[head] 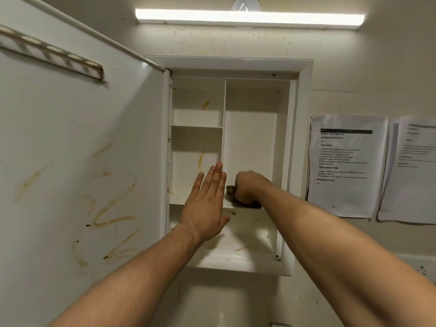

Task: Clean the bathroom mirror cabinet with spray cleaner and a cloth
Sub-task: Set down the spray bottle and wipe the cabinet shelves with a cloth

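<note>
Head view: the wiping step is on. The right hand is fisted on a dark cloth, pressed to the cabinet shelf; the left hand is flat and empty beside the divider. No spray in view. Next, I judge, come the brown streaks on the door — firm rubbing. A sheet reads "TASK GOAL" and "REQUIRED PROPS".
</note>
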A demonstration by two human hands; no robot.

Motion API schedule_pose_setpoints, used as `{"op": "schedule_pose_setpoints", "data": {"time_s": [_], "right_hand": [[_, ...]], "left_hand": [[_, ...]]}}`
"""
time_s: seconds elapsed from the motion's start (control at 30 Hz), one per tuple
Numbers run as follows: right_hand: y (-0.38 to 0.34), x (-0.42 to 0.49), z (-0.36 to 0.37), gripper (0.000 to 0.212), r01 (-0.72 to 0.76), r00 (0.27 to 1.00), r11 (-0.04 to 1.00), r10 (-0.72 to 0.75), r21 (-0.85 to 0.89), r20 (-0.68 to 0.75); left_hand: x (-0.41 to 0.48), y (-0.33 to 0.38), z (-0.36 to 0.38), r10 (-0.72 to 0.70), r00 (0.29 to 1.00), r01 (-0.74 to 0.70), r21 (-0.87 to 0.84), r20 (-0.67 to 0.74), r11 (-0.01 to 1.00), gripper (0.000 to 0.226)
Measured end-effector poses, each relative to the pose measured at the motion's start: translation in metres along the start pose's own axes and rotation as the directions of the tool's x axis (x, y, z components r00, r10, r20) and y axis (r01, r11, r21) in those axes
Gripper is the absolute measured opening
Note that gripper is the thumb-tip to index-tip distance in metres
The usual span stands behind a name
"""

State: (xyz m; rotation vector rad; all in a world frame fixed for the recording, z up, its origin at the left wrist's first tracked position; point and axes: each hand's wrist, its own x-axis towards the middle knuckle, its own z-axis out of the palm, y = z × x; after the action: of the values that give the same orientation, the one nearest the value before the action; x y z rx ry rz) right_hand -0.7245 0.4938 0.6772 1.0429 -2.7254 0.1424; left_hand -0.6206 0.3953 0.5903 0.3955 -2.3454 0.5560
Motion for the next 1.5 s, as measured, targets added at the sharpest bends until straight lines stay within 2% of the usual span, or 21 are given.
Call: {"op": "schedule_pose_setpoints", "data": {"time_s": [0.07, 0.1, 0.13, 0.2, 0.27, 0.3, 0.37, 0.43, 0.5, 0.6, 0.7, 0.8, 0.87, 0.93, 1.03, 1.13, 1.2, 1.3, 1.33, 1.4, 1.5], "right_hand": [[0.001, 0.007, -0.007, 0.021, 0.006, 0.993, 0.885, 0.049, 0.465, -0.105], [-0.001, 0.009, -0.008, 0.024, 0.054, 0.973, 0.802, 0.091, 0.595, -0.211], [-0.004, 0.01, -0.007, 0.026, 0.144, 0.925, 0.747, 0.131, 0.649, -0.357], [-0.011, 0.011, -0.003, 0.034, 0.345, 0.778, 0.723, 0.136, 0.598, -0.613], [-0.01, 0.014, 0.001, 0.043, 0.409, 0.709, 0.795, 0.033, 0.449, -0.704], [-0.005, 0.016, 0.001, 0.044, 0.392, 0.717, 0.851, -0.045, 0.349, -0.695], [0.006, 0.014, 0.007, 0.042, 0.34, 0.792, 0.932, -0.209, 0.129, -0.574], [0.013, 0.001, 0.017, 0.036, 0.305, 0.91, 0.951, -0.309, -0.06, -0.278], [0.023, -0.013, 0.018, 0.031, 0.275, 0.959, 0.935, -0.283, -0.226, -0.004], [0.035, -0.024, -0.004, 0.026, 0.17, 0.983, 0.797, -0.178, -0.579, 0.043], [0.031, -0.033, 0.001, 0.027, 0.121, 0.992, 0.738, -0.107, -0.663, 0.062], [0.024, -0.034, 0.006, 0.03, 0.093, 0.995, 0.905, -0.074, -0.414, 0.062], [0.026, -0.033, -0.003, 0.03, 0.108, 0.991, 0.963, -0.086, -0.247, 0.098], [0.027, -0.043, -0.008, 0.03, 0.152, 0.984, 0.967, -0.129, -0.207, 0.119], [0.033, -0.065, 0.006, 0.036, 0.196, 0.98, 0.958, -0.195, -0.21, 0.028], [0.053, -0.077, 0.018, 0.045, 0.17, 0.979, 0.978, -0.154, 0.118, -0.133], [0.063, -0.081, 0.021, 0.041, 0.167, 0.959, 0.883, -0.043, 0.439, -0.279], [0.053, -0.084, 0.024, 0.022, 0.257, 0.885, 0.529, 0.208, 0.809, -0.417], [0.046, -0.084, 0.022, 0.018, 0.316, 0.854, 0.448, 0.249, 0.836, -0.456], [0.028, -0.083, 0.017, 0.021, 0.437, 0.798, 0.441, 0.213, 0.784, -0.564], [-0.006, -0.078, 0.008, 0.049, 0.598, 0.654, 0.65, -0.057, 0.469, -0.754]], "left_hand": [[-0.001, -0.001, -0.001, 0.008, 1.0, -0.008, 0.001, -0.002, 1.0, 0.111], [-0.001, -0.002, -0.001, 0.009, 1.0, -0.009, 0.004, -0.008, 1.0, 0.112], [-0.001, -0.002, -0.001, 0.008, 1.0, -0.008, 0.008, -0.015, 1.0, 0.112], [-0.002, -0.003, -0.002, 0.015, 1.0, -0.014, 0.005, -0.012, 1.0, 0.113], [-0.002, -0.005, -0.001, 0.021, 1.0, -0.02, 0.016, -0.017, 1.0, 0.113], [-0.002, -0.006, -0.002, 0.021, 1.0, -0.02, 0.025, -0.017, 0.999, 0.113], [-0.003, -0.007, -0.003, 0.013, 1.0, -0.013, 0.028, -0.005, 1.0, 0.112], [-0.003, -0.004, -0.005, -0.003, 1.0, 0.003, 0.032, 0.006, 0.999, 0.111], [-0.003, 0.001, -0.01, -0.017, 0.999, 0.015, 0.04, 0.043, 0.999, 0.109], [-0.003, 0.004, -0.015, -0.047, 0.998, 0.044, 0.094, 0.039, 0.995, 0.102], [-0.003, 0.007, -0.021, -0.057, 0.996, 0.049, 0.112, 0.07, 0.992, 0.096], [-0.006, 0.009, -0.021, -0.067, 0.994, 0.058, 0.1, 0.089, 0.993, 0.095], [-0.01, 0.01, -0.019, -0.06, 0.994, 0.05, 0.106, 0.092, 0.993, 0.093], [-0.012, 0.01, -0.017, -0.068, 0.994, 0.058, 0.115, 0.083, 0.992, 0.091], [-0.013, 0.014, -0.019, -0.08, 0.995, 0.074, 0.081, 0.065, 0.994, 0.085], [-0.022, 0.009, -0.019, -0.066, 0.998, 0.066, -0.022, -0.007, 0.998, 0.075], [-0.031, 0.001, -0.018, -0.085, 0.995, 0.08, -0.093, -0.053, 0.992, 0.071], [-0.036, -0.012, -0.017, -0.161, 0.985, 0.147, -0.173, -0.068, 0.974, 0.068], [-0.036, -0.015, -0.017, -0.179, 0.982, 0.165, -0.184, -0.063, 0.969, 0.068], [-0.034, -0.021, -0.018, -0.199, 0.979, 0.187, -0.188, -0.048, 0.964, 0.07], [-0.029, -0.029, -0.019, -0.212, 0.977, 0.204, -0.178, -0.03, 0.963, 0.075]]}}
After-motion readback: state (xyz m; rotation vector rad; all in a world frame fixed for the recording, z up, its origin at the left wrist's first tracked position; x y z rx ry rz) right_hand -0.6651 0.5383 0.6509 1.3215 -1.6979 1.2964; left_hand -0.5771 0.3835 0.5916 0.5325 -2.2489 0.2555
